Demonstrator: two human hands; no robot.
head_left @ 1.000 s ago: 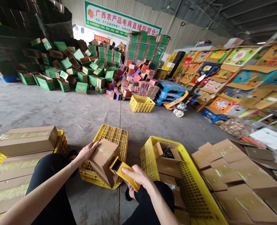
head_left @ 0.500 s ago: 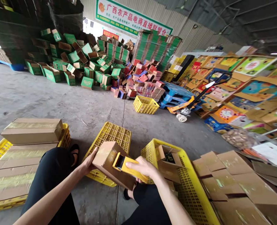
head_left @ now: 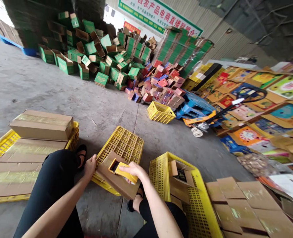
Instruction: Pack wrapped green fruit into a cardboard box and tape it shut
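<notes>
A brown cardboard box (head_left: 130, 192) lies tilted on an upturned yellow crate (head_left: 126, 140) between my knees. My left hand (head_left: 89, 168) is closed at the box's left end, its fingers partly hidden along the edge. Gripped in my right hand (head_left: 134, 171) is a yellow tape dispenser (head_left: 123, 170), lying over the top face of the box. The dispenser's dark front end points to the left. Beneath it, the tape itself is hard to make out.
At left, a yellow crate (head_left: 74, 135) holds taped boxes (head_left: 41, 124). To the right, another yellow crate (head_left: 158, 175) contains an open box (head_left: 182, 173) with dark items. Flat-topped cartons (head_left: 245, 205) stand at far right. Farther off are a pallet jack (head_left: 201, 122) and piled green boxes (head_left: 102, 79).
My right hand has moved the tape dispenser left and up from the box's side onto its top face. The box has tipped lower, and the view has turned slightly.
</notes>
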